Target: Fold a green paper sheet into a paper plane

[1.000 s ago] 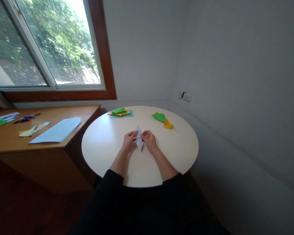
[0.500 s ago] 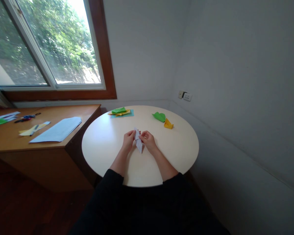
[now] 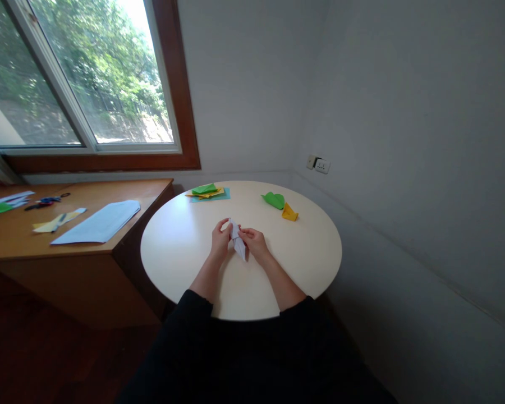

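Head view: both hands meet over the near middle of a round, smooth, cream-white table (image 3: 303, 264). The left hand (image 3: 219, 240) and right hand (image 3: 256, 243) pinch a narrow, pointed piece of folded white paper (image 3: 237, 242) between fingertips, fingers curled close around it; its lower tip points toward the person. The fold's exact form is too small to make out, and appears partly covered by the fingers. At the far rim lie a green folded shape (image 3: 274, 200), a yellow folded shape (image 3: 289, 212) just beside it, and a flat stack of coloured sheets (image 3: 208, 193). A wooden desk (image 3: 33, 241) at left carries a pale blue sheet (image 3: 99, 222).
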`<state>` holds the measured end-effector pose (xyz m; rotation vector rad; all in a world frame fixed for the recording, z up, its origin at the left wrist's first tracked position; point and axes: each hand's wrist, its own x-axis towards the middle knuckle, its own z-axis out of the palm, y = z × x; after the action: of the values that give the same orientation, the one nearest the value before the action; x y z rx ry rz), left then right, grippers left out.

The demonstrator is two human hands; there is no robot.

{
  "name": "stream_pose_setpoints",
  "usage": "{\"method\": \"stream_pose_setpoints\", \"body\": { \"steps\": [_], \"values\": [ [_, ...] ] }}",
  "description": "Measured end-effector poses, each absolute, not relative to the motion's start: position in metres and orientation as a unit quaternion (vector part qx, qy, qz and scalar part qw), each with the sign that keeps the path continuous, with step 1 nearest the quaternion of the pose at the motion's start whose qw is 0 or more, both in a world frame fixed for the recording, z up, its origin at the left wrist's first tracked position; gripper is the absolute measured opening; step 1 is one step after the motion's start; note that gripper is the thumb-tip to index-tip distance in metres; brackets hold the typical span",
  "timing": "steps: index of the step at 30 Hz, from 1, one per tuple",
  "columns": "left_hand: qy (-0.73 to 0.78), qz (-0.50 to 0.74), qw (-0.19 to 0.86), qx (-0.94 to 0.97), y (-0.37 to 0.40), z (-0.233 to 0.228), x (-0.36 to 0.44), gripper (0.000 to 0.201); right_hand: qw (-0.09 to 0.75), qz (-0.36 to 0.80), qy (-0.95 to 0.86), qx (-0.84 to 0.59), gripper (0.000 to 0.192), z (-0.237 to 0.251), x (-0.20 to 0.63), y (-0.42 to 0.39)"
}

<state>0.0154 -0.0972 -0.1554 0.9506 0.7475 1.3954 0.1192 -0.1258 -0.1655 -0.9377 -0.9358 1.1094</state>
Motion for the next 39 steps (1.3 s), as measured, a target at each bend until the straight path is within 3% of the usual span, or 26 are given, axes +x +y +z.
{"method": "stream_pose_setpoints", "body": {
  "steps": [3,6,12,15,28,39],
  "values": [
    [0.330,0.604,0.603,0.403,-0.098,-0.153,0.016,0.063,0.666,0.479,-0.392,-0.417,0.030,-0.165,0.122,-0.125],
    [0.342,0.604,0.571,0.437,-0.097,-0.154,0.015,0.062,0.684,0.468,-0.367,-0.423,0.032,-0.166,0.127,-0.123],
    [0.336,0.576,0.300,0.682,-0.101,-0.162,0.014,0.063,0.717,0.453,-0.325,-0.419,0.034,-0.168,0.132,-0.119],
    [0.327,0.541,0.225,0.742,-0.103,-0.165,0.016,0.053,0.729,0.471,-0.294,-0.400,0.034,-0.167,0.133,-0.119],
    [0.328,0.568,0.135,0.743,-0.109,-0.159,0.018,0.013,0.731,0.510,-0.272,-0.364,0.030,-0.164,0.133,-0.123],
    [0.316,0.567,0.152,0.746,-0.111,-0.154,0.017,0.010,0.728,0.511,-0.283,-0.358,0.025,-0.163,0.132,-0.124]
  ]
}}
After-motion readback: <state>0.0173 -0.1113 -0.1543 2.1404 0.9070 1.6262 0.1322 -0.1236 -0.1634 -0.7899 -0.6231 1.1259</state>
